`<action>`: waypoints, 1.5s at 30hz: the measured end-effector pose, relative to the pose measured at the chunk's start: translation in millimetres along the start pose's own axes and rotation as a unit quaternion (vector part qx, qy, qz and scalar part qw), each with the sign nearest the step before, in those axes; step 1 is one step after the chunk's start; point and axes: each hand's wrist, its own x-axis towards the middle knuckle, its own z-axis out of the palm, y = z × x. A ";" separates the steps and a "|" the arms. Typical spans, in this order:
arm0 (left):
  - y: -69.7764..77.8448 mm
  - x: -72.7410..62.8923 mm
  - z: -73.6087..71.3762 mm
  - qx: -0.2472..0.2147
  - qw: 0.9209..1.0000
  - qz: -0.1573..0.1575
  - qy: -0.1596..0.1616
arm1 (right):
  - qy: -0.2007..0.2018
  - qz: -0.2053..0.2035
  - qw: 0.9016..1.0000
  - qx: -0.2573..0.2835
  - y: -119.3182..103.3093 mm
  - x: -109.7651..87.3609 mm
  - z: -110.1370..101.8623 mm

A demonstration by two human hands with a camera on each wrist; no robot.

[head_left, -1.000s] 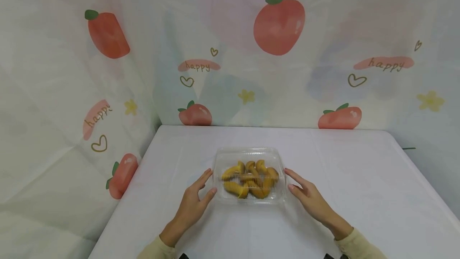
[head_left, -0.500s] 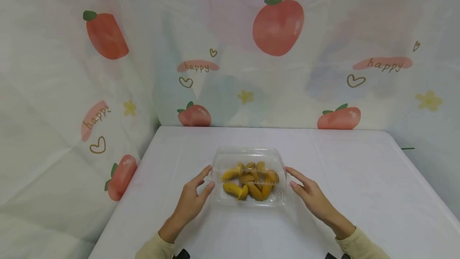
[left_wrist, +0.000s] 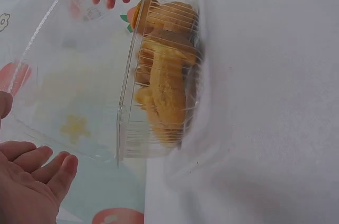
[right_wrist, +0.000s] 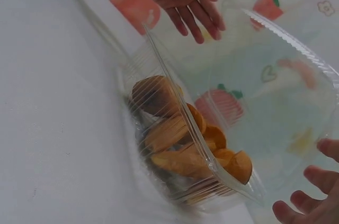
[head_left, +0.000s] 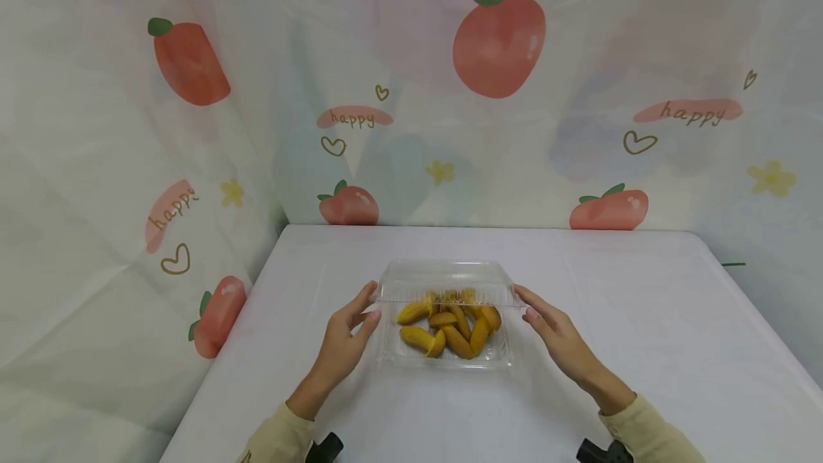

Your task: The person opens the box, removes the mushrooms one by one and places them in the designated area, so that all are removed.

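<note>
A clear plastic clamshell box stands mid-table, its lid (head_left: 444, 271) tilted up from the base (head_left: 391, 350). Several yellow-brown mushrooms (head_left: 421, 339) lie inside the base. My left hand (head_left: 341, 341) touches the lid's left edge with its fingertips, thumb apart below them. On the opposite side, the fingertips of my right hand (head_left: 561, 343) meet the lid's right edge. Both wrist views show the fingers of the left hand (left_wrist: 32, 184) and right hand (right_wrist: 312, 200) extended beside the raised lid. Through the ribbed wall, mushrooms (left_wrist: 168, 83) appear close up.
A white cloth covers the table (head_left: 643, 306). Behind it and along the left hangs a backdrop (head_left: 411, 41) printed with fruit, hearts and lettering. Dark camera mounts (head_left: 326, 447) sit at both wrists near the bottom edge.
The lid has swung upward and back, its front edge rising from over the mushrooms to behind most of them. Both hands have moved slightly up and away along with it.
</note>
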 end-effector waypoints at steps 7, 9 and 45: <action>1.7 10.4 -3.5 -0.027 0.999 -0.022 -0.001 | 0.011 -0.011 1.000 0.003 -1.3 8.2 -1.4; 2.1 12.9 -4.8 -0.032 0.999 -0.024 -0.002 | 0.012 -0.007 1.000 -0.002 -2.0 10.6 -1.9; -21.7 76.5 -13.3 -0.016 0.992 -0.039 -0.117 | -0.011 0.073 0.997 -0.016 12.9 57.0 -18.7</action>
